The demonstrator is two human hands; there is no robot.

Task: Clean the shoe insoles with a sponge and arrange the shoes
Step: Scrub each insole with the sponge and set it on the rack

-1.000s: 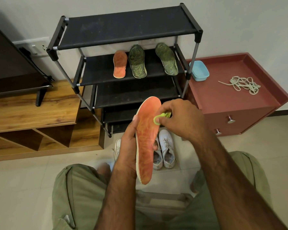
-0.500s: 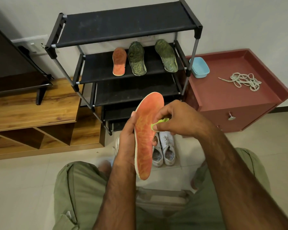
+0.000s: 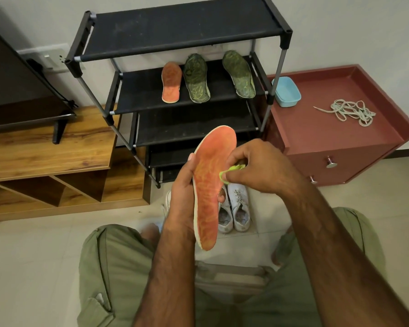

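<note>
Three insoles (image 3: 196, 79) rest on the black metal-and-fabric rack (image 3: 175, 27) at twelve o'clock; the left hand (image 3: 182, 197) curls its fingers (image 3: 191, 159) round the seemingly last orange foam insole (image 3: 210, 185) at centre, the right hand (image 3: 262, 171) pinching a yellow-green sponge (image 3: 232, 169) against it, white shoes (image 3: 240, 208) yet unarranged.

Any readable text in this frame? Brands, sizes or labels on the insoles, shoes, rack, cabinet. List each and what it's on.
None readable.
Orange insole gripped by the left hand: marbled pattern only, no letters.
Small orange insole and green insoles on the rack: patterned, any print too blurred to tell.
White shoes, sponge in the right hand, blue tub, wall socket: no marking visible.
</note>
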